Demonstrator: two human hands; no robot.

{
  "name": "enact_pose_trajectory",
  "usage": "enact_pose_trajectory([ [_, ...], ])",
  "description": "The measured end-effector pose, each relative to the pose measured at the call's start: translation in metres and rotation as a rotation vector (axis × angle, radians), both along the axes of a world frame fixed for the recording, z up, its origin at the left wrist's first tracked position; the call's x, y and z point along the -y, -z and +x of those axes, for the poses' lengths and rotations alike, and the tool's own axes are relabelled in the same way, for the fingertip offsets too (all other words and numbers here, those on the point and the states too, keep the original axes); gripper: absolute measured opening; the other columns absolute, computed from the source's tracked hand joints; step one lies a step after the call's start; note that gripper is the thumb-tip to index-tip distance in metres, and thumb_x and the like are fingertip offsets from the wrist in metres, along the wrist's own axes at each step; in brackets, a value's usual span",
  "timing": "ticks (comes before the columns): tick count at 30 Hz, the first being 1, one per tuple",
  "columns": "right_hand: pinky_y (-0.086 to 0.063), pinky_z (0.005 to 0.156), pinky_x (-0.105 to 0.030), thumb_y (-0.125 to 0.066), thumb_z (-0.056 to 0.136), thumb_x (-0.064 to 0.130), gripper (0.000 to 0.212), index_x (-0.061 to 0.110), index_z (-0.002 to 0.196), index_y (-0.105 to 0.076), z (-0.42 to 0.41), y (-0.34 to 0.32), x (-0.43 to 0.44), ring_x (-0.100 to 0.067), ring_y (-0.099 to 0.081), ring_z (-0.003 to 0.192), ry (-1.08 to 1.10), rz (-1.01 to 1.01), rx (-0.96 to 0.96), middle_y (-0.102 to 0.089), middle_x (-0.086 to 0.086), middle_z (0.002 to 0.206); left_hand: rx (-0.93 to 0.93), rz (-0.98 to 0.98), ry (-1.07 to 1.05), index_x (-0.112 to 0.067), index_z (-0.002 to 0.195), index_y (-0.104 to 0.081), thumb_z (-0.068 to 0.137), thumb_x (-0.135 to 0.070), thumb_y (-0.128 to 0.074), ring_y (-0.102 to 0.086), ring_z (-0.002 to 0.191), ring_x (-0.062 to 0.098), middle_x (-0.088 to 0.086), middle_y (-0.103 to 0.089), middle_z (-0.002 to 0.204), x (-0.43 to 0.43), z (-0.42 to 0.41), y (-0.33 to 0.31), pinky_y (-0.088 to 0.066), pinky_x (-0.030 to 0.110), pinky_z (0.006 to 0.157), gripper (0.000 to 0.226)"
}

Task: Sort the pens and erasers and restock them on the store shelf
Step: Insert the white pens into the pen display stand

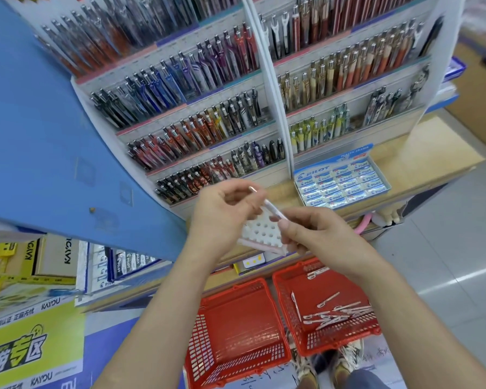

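My left hand point(222, 217) and my right hand point(309, 234) meet in front of the shelf ledge. Between them is a white and pink pen point(274, 210), pinched by my left fingers near its metal tip and gripped by my right hand at its lower end. Behind the pen sits a white holder with round holes point(264, 231), with a pink-striped strip along its front. The right red basket point(328, 304) below holds several white and pink pens point(334, 313). The left red basket point(236, 332) looks empty. A blue box of Pilot erasers point(343, 182) stands on the ledge.
The tiered display point(208, 108) is packed with rows of pens. A blue panel point(40, 122) stands to the left, with yellow Kayou boxes point(48, 256) and pen packs on a lower shelf. My shoes point(345, 363) are on the tiled floor beside the baskets.
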State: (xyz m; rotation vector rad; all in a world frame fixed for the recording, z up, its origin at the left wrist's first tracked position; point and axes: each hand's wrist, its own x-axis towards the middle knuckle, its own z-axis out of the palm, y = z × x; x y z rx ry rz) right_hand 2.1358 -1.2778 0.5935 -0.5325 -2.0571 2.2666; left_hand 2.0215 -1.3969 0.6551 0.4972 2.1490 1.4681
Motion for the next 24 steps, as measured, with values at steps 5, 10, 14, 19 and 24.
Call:
enact_pose_trajectory([
  [5,-0.030,0.046,-0.012,-0.058,0.091,0.031,0.025,0.012,0.082,-0.071,0.004,0.015,0.003,-0.001,-0.033,0.042,0.215,-0.001,0.022,-0.037,0.014,0.044,0.055,0.051,-0.118,-0.007,0.082,-0.071,0.082,-0.004,-0.068,-0.067,0.059,0.017,0.008,-0.070,0.065,0.016,-0.016,-0.005,-0.055,0.023,0.058,0.005],
  [10,-0.034,0.048,-0.020,-0.061,0.091,0.025,0.016,0.016,0.081,-0.069,0.000,0.045,0.009,-0.004,-0.040,0.044,0.435,0.037,0.085,-0.046,0.012,0.047,-0.148,-0.006,-0.240,-0.014,0.079,-0.072,0.081,-0.007,-0.071,-0.066,0.056,0.015,0.005,-0.070,0.065,0.026,-0.031,-0.002,-0.056,0.026,0.059,0.007],
  [14,-0.044,0.062,-0.032,-0.065,0.087,0.030,0.012,0.018,0.092,-0.067,-0.002,0.075,0.011,-0.012,-0.054,0.057,0.462,0.129,0.203,-0.061,0.003,0.063,-0.342,-0.180,-0.202,-0.028,0.072,-0.072,0.077,-0.017,-0.076,-0.065,0.060,0.010,-0.009,-0.069,0.063,0.028,-0.029,0.017,-0.055,0.027,0.064,0.012],
  [19,-0.054,0.079,-0.049,-0.068,0.081,0.045,0.046,0.016,0.116,-0.062,-0.009,0.088,0.028,-0.018,-0.064,0.081,0.362,0.116,0.306,-0.068,0.004,0.088,-0.462,-0.273,-0.112,-0.021,0.077,-0.075,0.079,-0.020,-0.074,-0.063,0.064,0.003,-0.012,-0.069,0.068,0.022,-0.024,0.045,-0.055,0.031,0.071,0.002],
  [24,-0.055,0.078,-0.051,-0.067,0.083,0.042,0.046,0.019,0.122,-0.058,-0.007,0.090,0.035,-0.025,-0.066,0.087,0.337,0.123,0.341,-0.066,0.000,0.101,-0.549,-0.325,-0.045,-0.018,0.080,-0.075,0.081,-0.026,-0.072,-0.064,0.068,0.015,-0.004,-0.069,0.071,0.022,-0.027,0.070,-0.053,0.039,0.068,0.008],
])
